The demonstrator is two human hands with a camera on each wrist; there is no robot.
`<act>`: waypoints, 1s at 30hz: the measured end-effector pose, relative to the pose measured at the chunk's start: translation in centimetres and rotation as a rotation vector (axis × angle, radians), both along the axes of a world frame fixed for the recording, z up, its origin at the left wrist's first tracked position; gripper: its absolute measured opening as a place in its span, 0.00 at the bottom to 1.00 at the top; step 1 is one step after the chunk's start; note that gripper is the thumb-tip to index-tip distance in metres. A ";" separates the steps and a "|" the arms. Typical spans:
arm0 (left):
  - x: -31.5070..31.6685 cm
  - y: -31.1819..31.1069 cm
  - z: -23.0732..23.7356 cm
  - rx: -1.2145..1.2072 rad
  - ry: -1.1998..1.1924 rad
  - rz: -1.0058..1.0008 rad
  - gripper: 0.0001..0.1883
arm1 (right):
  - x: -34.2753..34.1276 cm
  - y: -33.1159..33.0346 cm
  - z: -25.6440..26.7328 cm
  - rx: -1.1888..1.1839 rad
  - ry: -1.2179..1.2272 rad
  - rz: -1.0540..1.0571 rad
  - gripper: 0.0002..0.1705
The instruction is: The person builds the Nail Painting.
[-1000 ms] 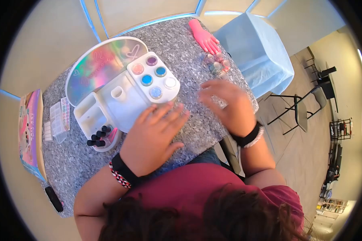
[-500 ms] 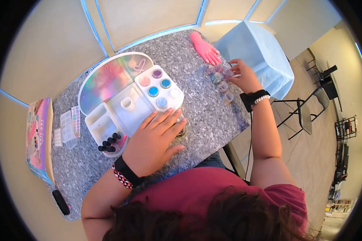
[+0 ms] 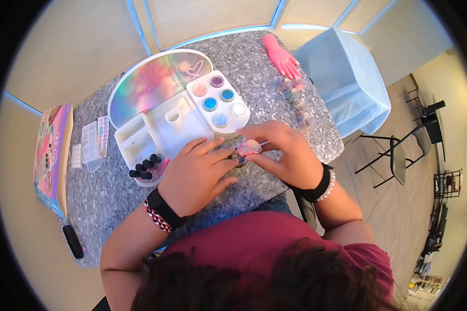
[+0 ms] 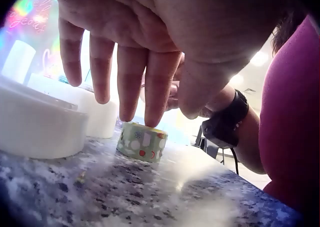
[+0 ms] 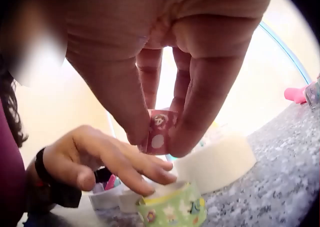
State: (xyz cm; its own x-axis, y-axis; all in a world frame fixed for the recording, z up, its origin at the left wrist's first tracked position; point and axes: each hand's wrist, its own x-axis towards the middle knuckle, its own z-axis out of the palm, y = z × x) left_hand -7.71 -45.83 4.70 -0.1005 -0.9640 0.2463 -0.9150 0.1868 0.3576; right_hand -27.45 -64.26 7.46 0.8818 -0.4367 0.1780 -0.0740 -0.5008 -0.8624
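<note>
My right hand pinches a small pink patterned roll of tape between thumb and fingers, above the table beside the left fingertips. Beneath it in the right wrist view stands a green patterned roll of tape on the granite-look tabletop. The left hand stretches over the table, its straight fingertips at the top rim of that green roll. Close by is a white nail-art station with a shiny backboard, glitter pots and several black-capped bottles.
More small rolls stand near the table's right edge, below a pink practice hand. Clear cases and a nail art box lie at the left. A blue-covered table and a folding chair stand beyond.
My right hand reached out to the rolls at the right edge, then came back to the middle with the pink roll. The left hand stays in nearly the same place.
</note>
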 end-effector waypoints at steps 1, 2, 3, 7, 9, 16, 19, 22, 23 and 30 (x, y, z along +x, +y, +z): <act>0.0 0.0 0.0 0.009 0.001 -0.006 0.19 | 0.2 -0.2 -1.2 -0.183 -0.058 0.064 0.16; 0.0 0.1 0.1 0.016 0.002 -0.013 0.18 | 0.5 -0.3 -2.2 -0.366 -0.118 0.127 0.17; 0.0 0.1 0.0 0.018 0.001 -0.008 0.18 | 0.6 0.2 -2.8 -0.326 -0.143 0.124 0.19; 0.1 0.1 -0.1 0.038 0.008 -0.014 0.18 | 0.3 1.4 -3.8 -0.203 -0.121 0.062 0.17; 0.1 0.2 -0.2 0.039 0.001 -0.017 0.19 | 0.0 1.2 -4.4 -0.350 -0.123 0.049 0.16; 0.0 0.2 -0.4 0.038 -0.020 -0.001 0.20 | -0.7 0.8 -3.4 -0.388 -0.044 0.130 0.12; 0.0 0.2 -0.5 0.031 -0.013 0.010 0.20 | -0.5 0.8 -2.7 -0.445 -0.012 0.143 0.14; -0.2 0.3 -0.4 0.036 -0.023 0.014 0.20 | -0.3 1.2 -2.5 -0.492 -0.006 0.149 0.12; -0.2 0.3 -0.4 0.041 -0.035 0.014 0.20 | -0.3 1.4 -2.5 -0.517 0.011 0.129 0.11; -0.3 0.3 -0.5 0.058 -0.058 0.016 0.19 | 0.2 1.2 -2.8 -0.616 0.040 0.136 0.11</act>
State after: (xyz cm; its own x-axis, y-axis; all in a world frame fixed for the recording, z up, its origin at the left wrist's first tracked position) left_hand -8.04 -45.48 4.25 -0.0973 -0.9780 0.1845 -0.9373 0.1523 0.3133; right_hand -27.28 -63.01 4.67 0.9336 -0.1479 0.3263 -0.0008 -0.9117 -0.4108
